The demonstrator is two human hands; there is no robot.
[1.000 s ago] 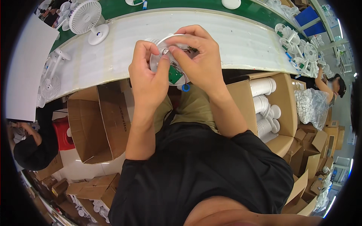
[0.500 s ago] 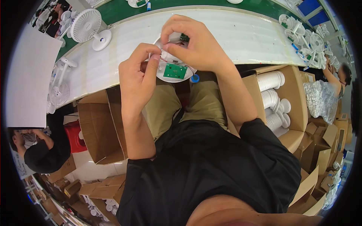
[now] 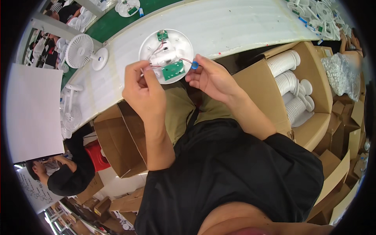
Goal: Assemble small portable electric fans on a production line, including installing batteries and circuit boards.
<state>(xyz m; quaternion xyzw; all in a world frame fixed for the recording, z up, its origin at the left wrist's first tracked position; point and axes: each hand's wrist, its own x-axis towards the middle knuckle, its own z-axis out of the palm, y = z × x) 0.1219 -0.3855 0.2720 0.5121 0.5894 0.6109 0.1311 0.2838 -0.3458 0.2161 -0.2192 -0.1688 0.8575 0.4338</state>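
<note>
A round white fan base (image 3: 147, 45) rests at the near edge of the workbench, its inner side facing up. In it lie a larger green circuit board (image 3: 173, 70), a smaller green board (image 3: 162, 35) and thin red and dark wires (image 3: 158, 50). My left hand (image 3: 144, 88) is closed at the base's left rim, thumb and forefinger pinching wires that run from the larger board. At the right rim, my right hand (image 3: 211, 78) grips a blue cylindrical battery (image 3: 194, 65) between thumb and fingers. A wire joins the battery to the larger board.
A white desk fan (image 3: 80, 51) stands on the bench (image 3: 211, 27) to the left. More fan parts (image 3: 321, 15) are heaped far right. An open carton (image 3: 250, 84) of white discs stands at my right, another carton (image 3: 117, 133) at my left. A co-worker (image 3: 70, 178) sits left.
My right hand has moved from above the base to the blue battery at its right rim. The base has shifted left in view, its boards now largely uncovered. The head view has turned slightly.
</note>
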